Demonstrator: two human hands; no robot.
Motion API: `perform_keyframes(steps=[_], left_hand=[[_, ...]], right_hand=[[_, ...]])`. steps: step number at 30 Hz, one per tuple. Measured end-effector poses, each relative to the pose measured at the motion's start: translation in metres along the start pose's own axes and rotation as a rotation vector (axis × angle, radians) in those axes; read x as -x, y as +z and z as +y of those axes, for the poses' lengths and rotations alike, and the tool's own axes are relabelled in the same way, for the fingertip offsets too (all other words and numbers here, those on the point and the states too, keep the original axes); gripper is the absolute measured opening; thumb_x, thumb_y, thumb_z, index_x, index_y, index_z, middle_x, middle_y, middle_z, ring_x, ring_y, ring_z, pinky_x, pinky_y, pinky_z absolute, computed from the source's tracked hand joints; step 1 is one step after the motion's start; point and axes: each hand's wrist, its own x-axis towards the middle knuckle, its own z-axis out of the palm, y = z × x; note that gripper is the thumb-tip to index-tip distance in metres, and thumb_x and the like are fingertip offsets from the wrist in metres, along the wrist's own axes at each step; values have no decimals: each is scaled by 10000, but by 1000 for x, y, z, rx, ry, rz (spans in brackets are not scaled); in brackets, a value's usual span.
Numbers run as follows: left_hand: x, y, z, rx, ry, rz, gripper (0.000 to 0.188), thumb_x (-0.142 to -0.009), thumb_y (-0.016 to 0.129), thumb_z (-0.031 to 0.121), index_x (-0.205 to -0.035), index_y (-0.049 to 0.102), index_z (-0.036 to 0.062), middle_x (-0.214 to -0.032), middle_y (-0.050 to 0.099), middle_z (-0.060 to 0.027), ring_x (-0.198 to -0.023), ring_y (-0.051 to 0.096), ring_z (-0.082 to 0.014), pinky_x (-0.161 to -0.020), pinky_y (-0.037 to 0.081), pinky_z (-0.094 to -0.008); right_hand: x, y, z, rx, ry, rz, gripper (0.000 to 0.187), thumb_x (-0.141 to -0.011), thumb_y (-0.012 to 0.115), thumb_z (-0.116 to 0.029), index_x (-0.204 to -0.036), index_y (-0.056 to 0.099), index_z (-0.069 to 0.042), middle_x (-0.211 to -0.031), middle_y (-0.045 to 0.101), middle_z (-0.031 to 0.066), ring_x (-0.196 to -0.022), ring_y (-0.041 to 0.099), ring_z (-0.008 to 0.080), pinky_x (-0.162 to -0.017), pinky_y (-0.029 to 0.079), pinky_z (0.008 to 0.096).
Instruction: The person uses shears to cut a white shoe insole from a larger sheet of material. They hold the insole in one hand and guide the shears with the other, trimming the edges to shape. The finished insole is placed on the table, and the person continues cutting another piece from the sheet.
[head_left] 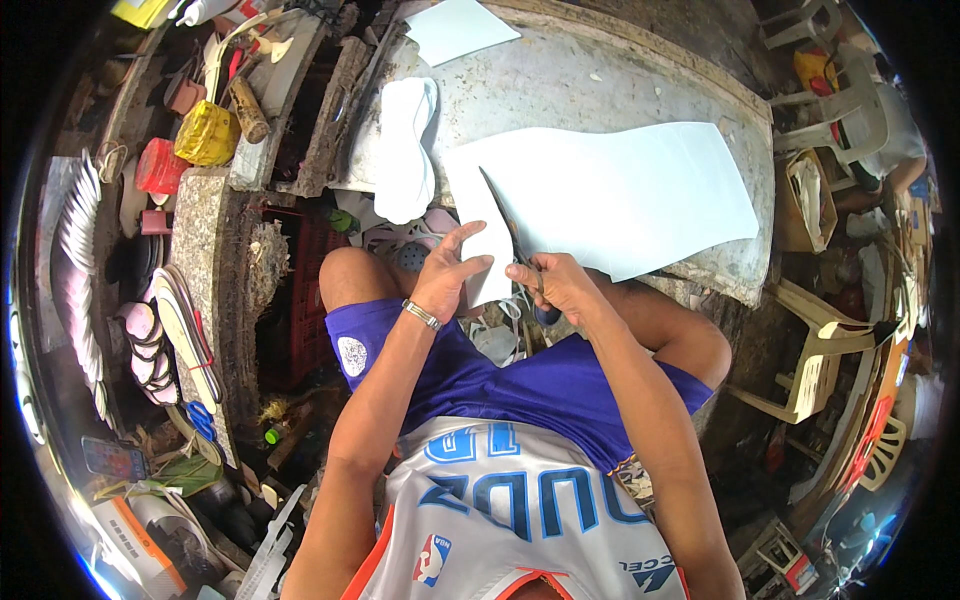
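A large white sheet (630, 195) lies over the workbench, its near left part hanging past the front edge toward my lap. My left hand (445, 272) grips this narrow left part, thumb and forefinger spread on its upper face; the other fingers are mostly hidden. Scissors (496, 195) are in my right hand (560, 284), their long dark blades pointing away and slightly left. The blades lie along a slit between the left strip and the rest of the sheet. Left of the sheet sits a stack of white sole-shaped pieces (404, 150).
Another white piece (462, 32) lies at the back of the workbench (560, 75). To the left, shelves hold a yellow container (207, 133), a red container (161, 166), sole shapes (185, 320) and blue-handled scissors (201, 420). Plastic chairs (805, 350) and a seated person (885, 130) are at right.
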Motion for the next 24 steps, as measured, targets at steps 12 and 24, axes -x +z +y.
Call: perform_keyframes(steps=[12,24], left_hand=[[6,1,5,6,-27,4,643,-856,791,14,-1460,573,61,-1349,598,-79,-1197,580,-188,-1030,508,-355],[0,-10,-6,-22,36,-32,661,-866,803,33,-1478,558,80,-1311,604,-80,-1174,587,-206,-994,531,-385]], right_hand=[[-27,-1,-14,-62,-46,-32,705,-735,872,-696,-828,669,-27,-641,555,12,-526,545,121,-463,439,282],[-32,4,-21,-8,-46,-3,703,-739,880,-677,-884,713,-9,-659,557,-4,-538,528,100,-468,406,266]])
